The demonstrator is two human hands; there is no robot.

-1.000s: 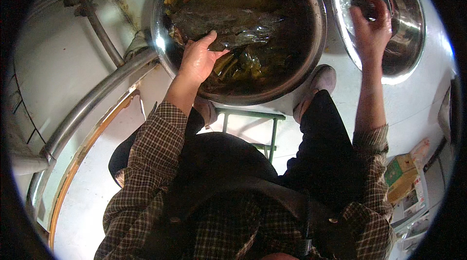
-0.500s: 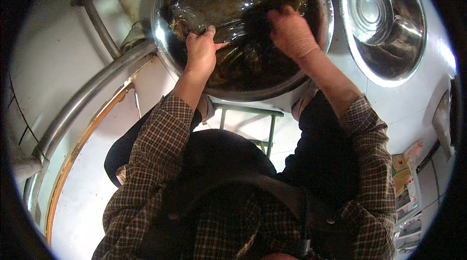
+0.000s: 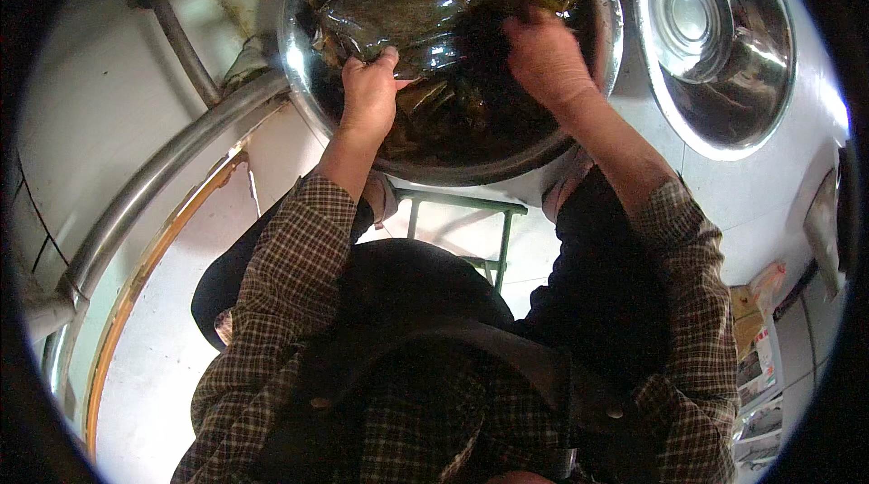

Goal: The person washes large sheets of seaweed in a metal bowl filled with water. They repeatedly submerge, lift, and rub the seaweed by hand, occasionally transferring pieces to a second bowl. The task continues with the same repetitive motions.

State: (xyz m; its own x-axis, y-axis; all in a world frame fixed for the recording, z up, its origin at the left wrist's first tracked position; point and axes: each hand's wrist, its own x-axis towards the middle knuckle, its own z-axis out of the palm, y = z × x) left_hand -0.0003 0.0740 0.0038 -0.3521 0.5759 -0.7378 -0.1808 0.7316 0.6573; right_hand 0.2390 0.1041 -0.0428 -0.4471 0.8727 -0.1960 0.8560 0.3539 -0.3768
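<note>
A large round metal basin [image 3: 299,76] holds brownish water and dark, glossy, leafy sheets [image 3: 407,22] with ruffled yellow-brown edges. They look like soaked kelp, though the kind is not certain. My left hand [image 3: 369,90] is at the basin's near left, its thumb on top at the edge of a wet sheet and its other fingers partly hidden below. Toward the right side, my right hand [image 3: 548,57] has its fingers curled down into the dark contents. Shadow and water hide its fingertips and whatever they hold.
To the right stands a shiny metal bowl [image 3: 760,113] with a smaller round dish [image 3: 688,18] inside it. A bent metal pipe [image 3: 154,172] runs along the left. A green metal frame [image 3: 462,201] is between my legs, and printed packages [image 3: 760,348] lie at lower right.
My left hand has shifted slightly left and my right hand slightly right. The sheet near my left hand lies a little differently, and folded pieces show more plainly below it.
</note>
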